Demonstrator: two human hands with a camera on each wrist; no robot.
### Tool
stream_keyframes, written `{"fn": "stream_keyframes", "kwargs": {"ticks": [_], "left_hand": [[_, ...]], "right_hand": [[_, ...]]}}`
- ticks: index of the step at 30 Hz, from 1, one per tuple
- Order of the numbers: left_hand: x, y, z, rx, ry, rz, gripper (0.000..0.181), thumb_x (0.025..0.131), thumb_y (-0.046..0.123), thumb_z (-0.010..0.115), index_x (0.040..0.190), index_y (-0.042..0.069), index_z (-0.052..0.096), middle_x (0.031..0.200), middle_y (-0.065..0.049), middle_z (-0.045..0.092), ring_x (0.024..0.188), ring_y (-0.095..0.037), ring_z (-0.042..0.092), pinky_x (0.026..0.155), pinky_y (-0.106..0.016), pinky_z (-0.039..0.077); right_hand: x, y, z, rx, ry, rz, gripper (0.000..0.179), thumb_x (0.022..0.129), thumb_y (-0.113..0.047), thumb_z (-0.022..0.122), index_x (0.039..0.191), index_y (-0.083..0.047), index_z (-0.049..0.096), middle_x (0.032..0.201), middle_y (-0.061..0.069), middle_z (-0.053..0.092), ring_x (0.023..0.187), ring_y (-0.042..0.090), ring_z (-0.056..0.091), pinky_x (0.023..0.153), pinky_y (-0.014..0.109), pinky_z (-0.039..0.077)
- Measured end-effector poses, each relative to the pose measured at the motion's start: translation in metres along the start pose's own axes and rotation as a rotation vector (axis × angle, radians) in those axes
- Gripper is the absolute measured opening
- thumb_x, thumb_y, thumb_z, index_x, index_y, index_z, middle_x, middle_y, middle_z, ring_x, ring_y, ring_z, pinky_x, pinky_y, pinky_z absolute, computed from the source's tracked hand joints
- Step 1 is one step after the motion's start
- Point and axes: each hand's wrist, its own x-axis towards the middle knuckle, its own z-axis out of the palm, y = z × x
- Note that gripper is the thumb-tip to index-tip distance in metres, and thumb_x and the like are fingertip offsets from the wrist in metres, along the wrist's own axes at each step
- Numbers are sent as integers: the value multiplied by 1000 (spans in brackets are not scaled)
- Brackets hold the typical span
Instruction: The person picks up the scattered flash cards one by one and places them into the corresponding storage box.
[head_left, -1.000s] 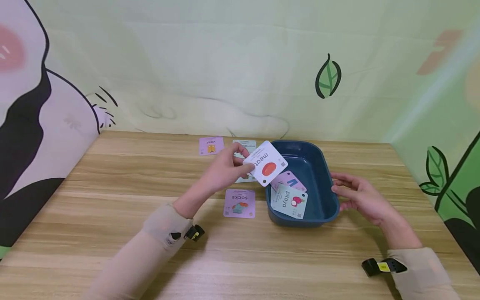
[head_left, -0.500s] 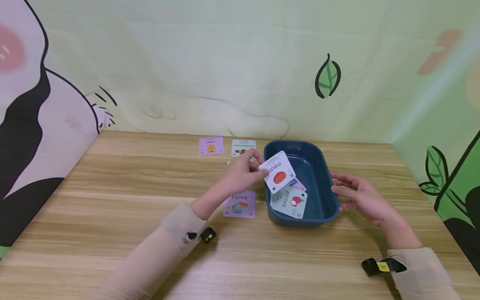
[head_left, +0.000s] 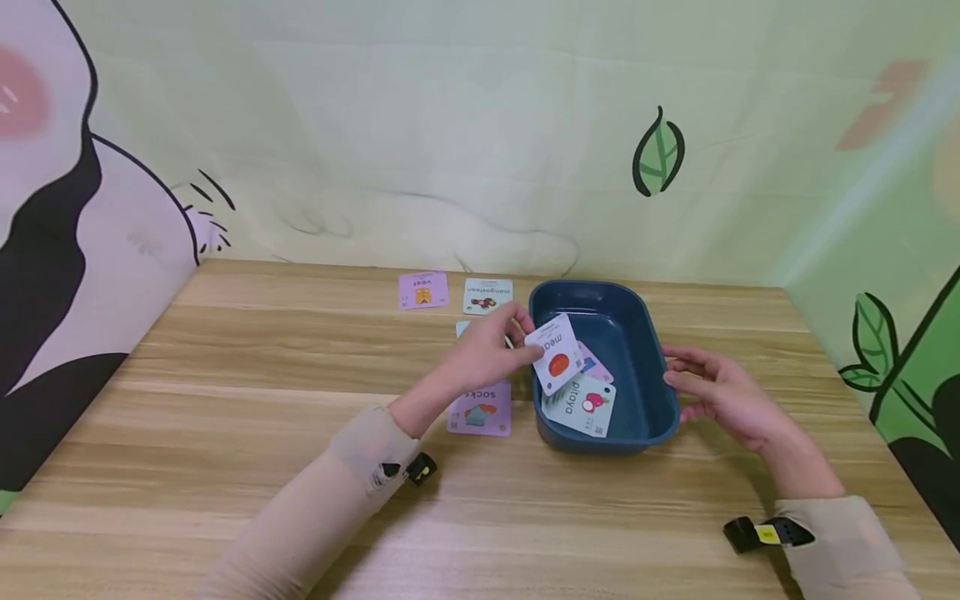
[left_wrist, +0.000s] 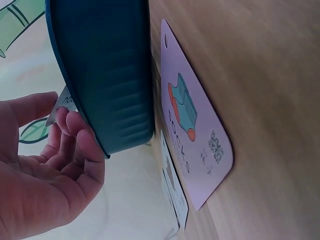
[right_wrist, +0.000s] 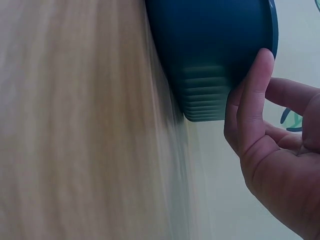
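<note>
White card (head_left: 555, 362) stock, printed with an orange-red oval, is pinched at its edge between the thumb and fingers of the left hand (head_left: 487, 354), which is narrowed on it at the left rim of the blue bin (head_left: 633, 333). The card slants above the left part of the bin; whether its lower edge touches the cards beneath cannot be told. The right hand (head_left: 723, 392) rests its fingers against the bin's right side, loosely spread rather than clenched, and seems to steady it. Inside the bin, at its left and nearer part, lies the pitaya card (head_left: 581, 410), partly covering a purple card (head_left: 596, 365). Outside, just left of the bin's near half, the socks card (head_left: 480, 417) lies flat on the wooden table (head_left: 225, 433), partly behind the left hand; left of the bin's far end is the mangosteen card (head_left: 488, 297), and farther left the vest card (head_left: 423, 291). A pale card (head_left: 461, 327) between these shows only a sliver past the hand. The step in hand looks like putting the pinched card into the bin; the next move probably calls for lowering it past the rim and loosening the pinch, the bin held steady meanwhile.
</note>
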Motion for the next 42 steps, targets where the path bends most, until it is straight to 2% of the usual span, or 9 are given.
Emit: {"fn": "stream_keyframes", "kwargs": {"ticks": [13, 18, 24, 28, 32, 37, 42], "left_hand": [[0, -7, 1, 41, -12, -10, 32, 96, 25, 75, 116, 6, 58, 88, -6, 65, 72, -20, 60, 64, -30, 50], [0, -10, -4, 29, -6, -21, 24, 100, 25, 69, 113, 8, 59, 91, -7, 65, 80, -21, 61, 66, -31, 51], [-1, -16, -13, 24, -60, -61, 19, 102, 20, 65, 114, 7, 59, 93, -9, 65, 82, -22, 61, 69, -33, 51], [-2, -19, -20, 92, -123, -69, 20, 100, 18, 66, 114, 5, 61, 95, -10, 67, 83, -23, 62, 72, -34, 51], [-5, -20, -27, 200, -213, -87, 26, 95, 16, 74, 114, 2, 63, 101, -10, 67, 87, -23, 62, 77, -34, 52], [-13, -17, -34, 398, -312, -154, 40, 85, 13, 83, 120, 4, 67, 110, -11, 67, 96, -24, 61, 83, -37, 52], [-21, -15, -37, 566, -378, -228, 53, 79, 11, 87, 127, 8, 64, 116, -9, 64, 102, -24, 58, 91, -40, 49]], "right_hand": [[-1, 0, -1, 1, -5, -7, 56, 106, -12, 56, 150, 14, 33, 119, 15, 52, 94, 15, 61, 66, 34, 59], [0, 0, -1, 9, -1, -3, 56, 106, -10, 56, 151, 14, 33, 118, 13, 52, 94, 15, 61, 65, 33, 58], [0, 1, -2, 7, -3, -2, 56, 106, -11, 56, 151, 14, 32, 118, 13, 53, 94, 15, 61, 66, 34, 59], [0, 0, -1, -2, 0, -1, 56, 106, -13, 57, 150, 14, 34, 118, 14, 52, 94, 15, 61, 67, 34, 59], [0, -1, -1, -6, 4, 2, 57, 106, -15, 57, 150, 13, 34, 118, 15, 52, 93, 15, 61, 67, 34, 59], [-1, -1, -1, 0, 0, 0, 57, 106, -15, 58, 150, 14, 34, 117, 15, 52, 92, 15, 61, 67, 33, 59], [0, -1, 0, -1, 1, 13, 58, 106, -16, 58, 151, 12, 34, 119, 16, 51, 93, 16, 61, 68, 33, 59]]}}
